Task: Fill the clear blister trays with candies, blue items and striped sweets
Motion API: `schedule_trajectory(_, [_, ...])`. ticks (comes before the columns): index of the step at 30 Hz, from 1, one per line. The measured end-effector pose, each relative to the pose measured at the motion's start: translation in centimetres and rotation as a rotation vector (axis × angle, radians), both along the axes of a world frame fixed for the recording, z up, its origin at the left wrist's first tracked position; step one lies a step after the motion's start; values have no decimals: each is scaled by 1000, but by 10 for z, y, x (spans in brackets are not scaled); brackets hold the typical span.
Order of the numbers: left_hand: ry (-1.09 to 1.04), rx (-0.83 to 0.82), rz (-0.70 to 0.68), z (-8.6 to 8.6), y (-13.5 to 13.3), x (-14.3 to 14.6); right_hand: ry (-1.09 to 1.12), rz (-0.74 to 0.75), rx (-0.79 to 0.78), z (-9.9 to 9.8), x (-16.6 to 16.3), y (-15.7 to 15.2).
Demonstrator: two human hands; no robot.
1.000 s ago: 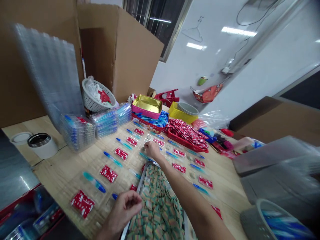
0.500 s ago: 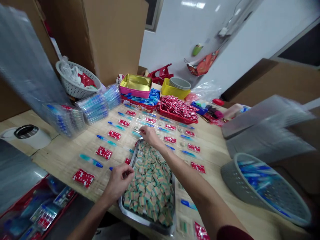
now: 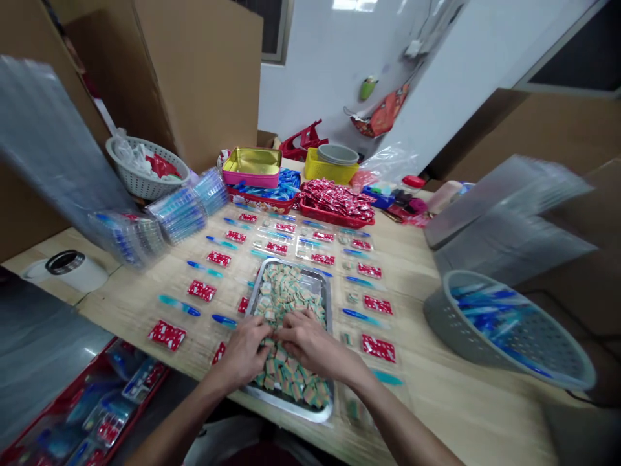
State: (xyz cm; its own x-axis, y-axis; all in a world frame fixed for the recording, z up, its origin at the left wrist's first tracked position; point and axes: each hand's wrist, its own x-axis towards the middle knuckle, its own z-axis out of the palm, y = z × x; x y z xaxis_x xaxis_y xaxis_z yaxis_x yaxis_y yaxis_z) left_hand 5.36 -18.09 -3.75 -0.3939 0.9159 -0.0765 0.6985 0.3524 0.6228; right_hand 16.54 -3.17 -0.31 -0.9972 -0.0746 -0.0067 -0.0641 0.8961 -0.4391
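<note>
A metal tray [image 3: 328, 292] full of small striped erasers [image 3: 284, 291] lies in front of me on the wooden table. Both my hands rest in the tray's near half. My left hand [image 3: 243, 353] has its fingers curled down into the erasers. My right hand [image 3: 311, 343] lies beside it, fingers bent into the pile, the fingertips of both meeting near the middle. What each pinches is hidden. Around the tray lie clear blister packs holding blue pens [image 3: 361, 316] and red packets [image 3: 379, 348].
A grey basket of blue pens [image 3: 504, 327] stands at the right. Behind it, stacked clear sheets [image 3: 504, 220]. At the back: red tray of red packets [image 3: 334, 200], pink-gold tin [image 3: 252, 167], yellow basket [image 3: 332, 169], white basket [image 3: 143, 171], cardboard boxes. Filled packs [image 3: 160, 223] stack at left.
My right hand has drawn back from the far packs into the tray beside my left hand. My view has tilted down and nearer to the tray.
</note>
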Motion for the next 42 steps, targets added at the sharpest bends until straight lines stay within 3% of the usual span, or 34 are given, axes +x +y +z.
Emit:
schedule_trajectory(5, [-16, 22, 59, -8, -1, -2, -33, 47, 88, 2, -4, 0])
schedule_trajectory(10, [-40, 69, 94, -11, -2, -6, -30, 67, -24, 8, -6, 4])
schedule_trajectory(14, [-280, 135, 221, -10, 2, -7, -6, -69, -251, 0, 2, 10])
schedule_trajectory(18, [-643, 298, 321, -13, 14, -3, 47, -334, -649, -15, 11, 13])
schedule_trajectory(21, [-795, 374, 358, -11, 23, 4, 117, -466, -931, -25, 14, 11])
schedule_trajectory(25, [-888, 377, 369, -2, 30, 12, 220, -574, -1074, -34, 15, 5])
schedule_trajectory(29, [-922, 373, 327, 1, 30, 16, 304, -605, -1056, -36, 17, 1])
schedule_trajectory(34, [-869, 419, 299, -7, 30, 16, 392, -608, -763, -30, 22, -11])
schedule_trajectory(38, [-800, 423, 284, -9, 30, 15, 581, -582, -518, -30, 23, -17])
schedule_trajectory(42, [-732, 336, 266, -9, 29, 15, 636, -605, -480, -29, 26, -12])
